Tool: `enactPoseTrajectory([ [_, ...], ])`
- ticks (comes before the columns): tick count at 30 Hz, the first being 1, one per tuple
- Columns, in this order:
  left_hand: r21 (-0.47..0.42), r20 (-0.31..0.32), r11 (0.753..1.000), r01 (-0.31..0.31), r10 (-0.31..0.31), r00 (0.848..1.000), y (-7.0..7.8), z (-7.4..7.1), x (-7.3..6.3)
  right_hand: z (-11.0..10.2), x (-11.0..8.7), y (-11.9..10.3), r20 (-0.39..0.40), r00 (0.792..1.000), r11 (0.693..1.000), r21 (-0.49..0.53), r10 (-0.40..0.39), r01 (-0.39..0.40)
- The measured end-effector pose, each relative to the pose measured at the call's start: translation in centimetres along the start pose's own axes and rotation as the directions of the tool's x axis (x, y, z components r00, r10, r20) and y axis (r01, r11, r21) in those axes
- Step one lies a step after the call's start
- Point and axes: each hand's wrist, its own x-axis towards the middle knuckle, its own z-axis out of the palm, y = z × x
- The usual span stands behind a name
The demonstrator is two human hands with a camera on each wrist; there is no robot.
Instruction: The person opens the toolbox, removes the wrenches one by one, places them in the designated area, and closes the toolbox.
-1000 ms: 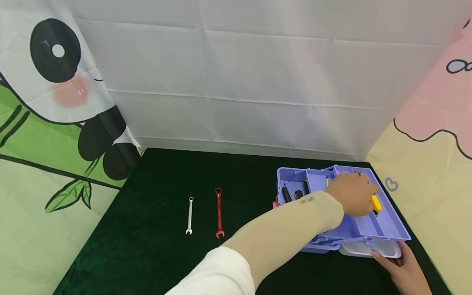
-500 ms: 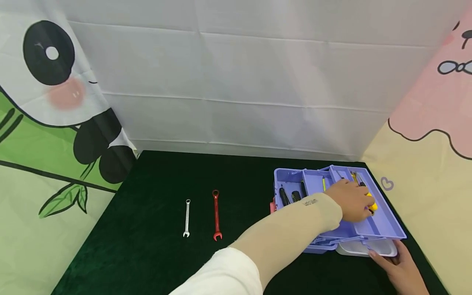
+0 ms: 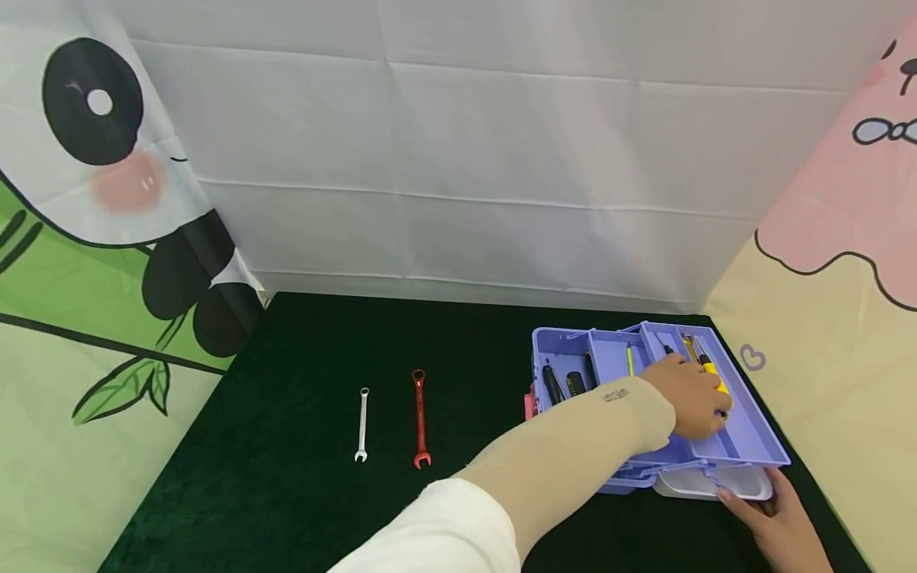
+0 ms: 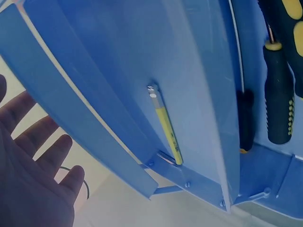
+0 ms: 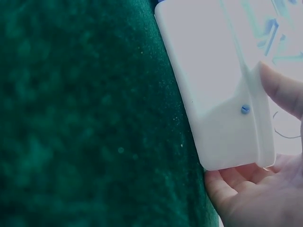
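Observation:
A purple toolbox [image 3: 759, 442] stands at the right of the dark green table, its trays spread out. My left hand [image 3: 689, 402] reaches across into its right-hand tray, fingers beside a yellow-and-black screwdriver [image 3: 716, 378] lying there. In the left wrist view, the left hand [image 4: 40, 175] shows loosely spread fingers with nothing in them. Below, my right hand [image 3: 784, 521] holds the end of the toolbox's white lid [image 3: 688, 484]. From the right wrist, the thumb and fingers of that hand [image 5: 265, 198] grip the lid's corner [image 5: 222, 109] from both sides.
A silver combination wrench [image 3: 362, 426] and a red one [image 3: 420, 418] lie left of the toolbox. A slim yellow tool [image 4: 168, 132] rests in one tray compartment. Dark-handled screwdrivers [image 4: 279, 94] fill another. A white cloth [image 3: 458, 159] hangs behind the table.
The left hand lets go of the yellow-and-black screwdriver, which now lies in the right-hand tray, and draws slightly toward the near side. The right hand keeps its grip on the lid.

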Motion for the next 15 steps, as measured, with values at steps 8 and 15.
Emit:
enactPoseTrajectory([
  [8,-0.023,0.028,0.999,0.023,-0.023,0.999,0.2,0.9,2.1,0.0,-0.1,0.2,-0.008,1.000,1.000,-0.003,-0.008,0.008],
  [15,-0.044,0.042,0.998,0.046,-0.045,0.998,0.2,1.0,2.6,0.1,0.1,0.2,-0.003,1.000,1.000,0.003,-0.024,0.024],
])
